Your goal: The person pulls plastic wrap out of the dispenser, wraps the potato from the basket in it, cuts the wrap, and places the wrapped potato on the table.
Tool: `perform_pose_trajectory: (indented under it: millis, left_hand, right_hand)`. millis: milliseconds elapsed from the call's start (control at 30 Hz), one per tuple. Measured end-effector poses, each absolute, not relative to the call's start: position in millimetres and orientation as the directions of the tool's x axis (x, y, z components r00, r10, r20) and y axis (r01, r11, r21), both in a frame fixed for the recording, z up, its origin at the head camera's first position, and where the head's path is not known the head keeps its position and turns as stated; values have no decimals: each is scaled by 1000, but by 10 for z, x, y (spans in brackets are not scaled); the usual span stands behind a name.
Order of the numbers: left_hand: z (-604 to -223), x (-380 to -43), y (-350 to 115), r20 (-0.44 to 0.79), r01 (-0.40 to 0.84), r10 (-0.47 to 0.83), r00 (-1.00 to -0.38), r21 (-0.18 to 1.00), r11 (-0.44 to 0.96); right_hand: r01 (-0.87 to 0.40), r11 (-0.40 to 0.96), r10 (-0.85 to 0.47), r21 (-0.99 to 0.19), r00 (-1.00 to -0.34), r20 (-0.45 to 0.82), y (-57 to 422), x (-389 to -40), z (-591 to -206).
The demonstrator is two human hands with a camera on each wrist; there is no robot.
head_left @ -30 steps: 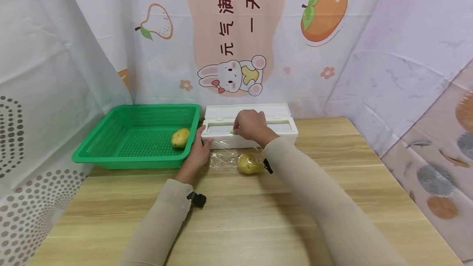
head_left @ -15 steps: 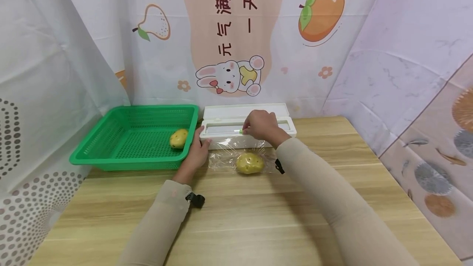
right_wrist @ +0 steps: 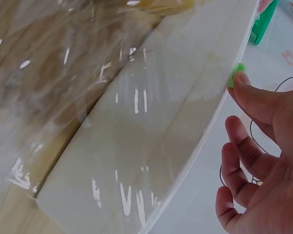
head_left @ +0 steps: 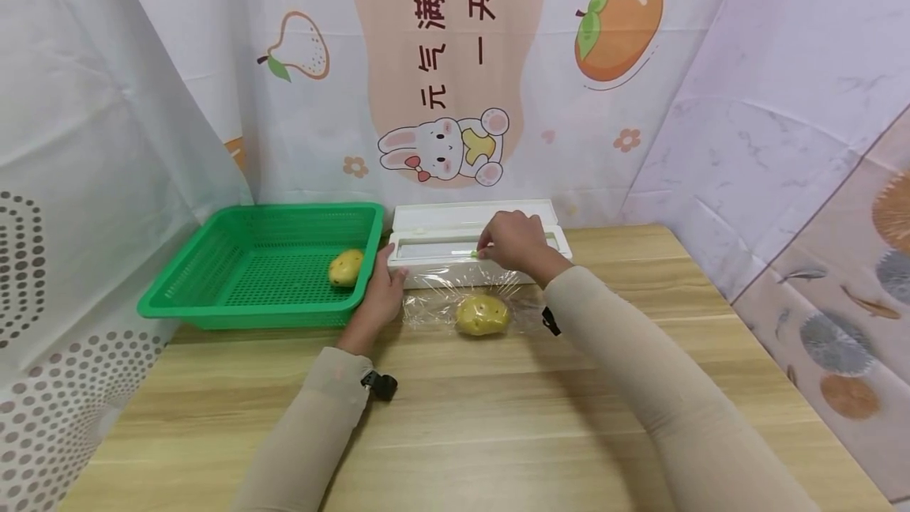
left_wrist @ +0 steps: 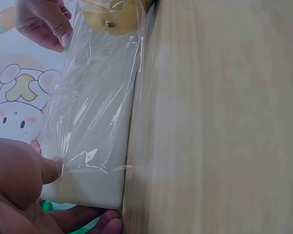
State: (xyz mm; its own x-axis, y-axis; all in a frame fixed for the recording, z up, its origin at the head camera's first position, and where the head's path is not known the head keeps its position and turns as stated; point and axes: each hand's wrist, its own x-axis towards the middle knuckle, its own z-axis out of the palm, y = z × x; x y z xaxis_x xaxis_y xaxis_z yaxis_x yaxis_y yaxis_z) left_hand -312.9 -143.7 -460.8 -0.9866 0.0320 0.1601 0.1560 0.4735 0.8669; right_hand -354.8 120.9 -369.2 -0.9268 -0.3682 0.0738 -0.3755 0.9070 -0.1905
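Observation:
A white plastic cling film dispenser (head_left: 426, 278) stands at the table's back, its lid tipped up behind. My left hand (head_left: 384, 292) grips its left end; the left wrist view shows the thumb (left_wrist: 52, 170) on the front and fingers curled beneath. My right hand (head_left: 517, 242) pinches a small green slide cutter (right_wrist: 238, 71) between thumb and forefinger at the dispenser's top edge, its other fingers loosely bent. Clear cling film (head_left: 426, 310) hangs from that edge over the front and onto the table, covering a yellow potato (head_left: 483, 315).
Left of the dispenser sits a green perforated basket (head_left: 235, 308) with another potato (head_left: 346, 268) at its right side. A printed curtain (head_left: 306, 156) hangs right behind both. The wooden table (head_left: 441, 425) extends toward me.
My right hand has slid rightward along the dispenser's top edge with the green slide cutter. More of the film-covered potato shows. The left hand keeps its hold on the left end.

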Motion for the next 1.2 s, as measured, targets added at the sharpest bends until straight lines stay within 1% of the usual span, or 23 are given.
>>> perform_pose_trajectory:
  millis: [167, 367, 567, 867, 1000, 1200]
  left_hand:
    - [-4627, -3137, -1413, 175, 172, 38, -984, 861, 478]
    - [-4617, -3138, -1384, 157, 162, 52, -986, 868, 470]
    - [-4592, -3131, -1391, 150, 159, 58, -987, 864, 478]
    - [-4592, -3125, -1451, 146, 156, 59, -988, 864, 479]
    - [-4598, -3126, -1462, 141, 157, 69, -988, 864, 479]
    - [-4585, -3117, -1463, 149, 164, 70, -986, 864, 475]
  right_hand:
    - [-391, 906, -380, -164, -920, 91, 1285, -3542, -3705]
    - [-404, 905, -392, -135, -913, 110, 1388, -3552, -3709]
    - [-417, 904, -406, -94, -906, 121, 1609, -3548, -3683]
    - [-378, 912, -359, -161, -923, 138, 2035, -3581, -3775]
    - [-391, 901, -369, -189, -919, 141, 2121, -3583, -3811]
    - [-398, 895, -377, -203, -916, 135, 2147, -3572, -3790]
